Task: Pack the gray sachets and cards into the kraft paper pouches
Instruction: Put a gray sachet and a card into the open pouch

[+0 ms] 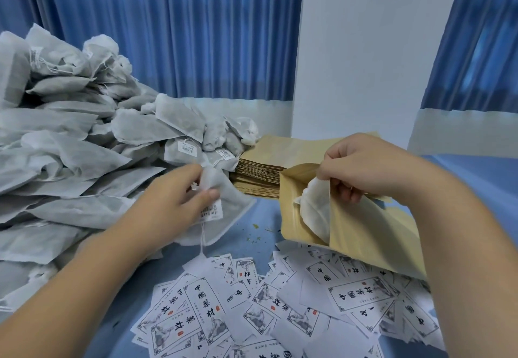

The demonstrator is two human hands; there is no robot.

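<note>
My left hand (179,189) grips a gray sachet (224,212) by its top end, with a barcode tag and string hanging below it. To the right, my right hand (361,167) pinches the open mouth of a kraft paper pouch (372,234). A pale sachet (314,206) sticks halfway out of that pouch. A big heap of gray sachets (70,144) fills the left side. White printed cards (266,307) lie scattered in front. A stack of flat kraft pouches (266,167) sits behind, between my hands.
The table has a blue cover (258,217) with a few green crumbs on it. Blue curtains (173,29) hang behind, beside a white pillar (364,49). The sachet heap rises high at the far left.
</note>
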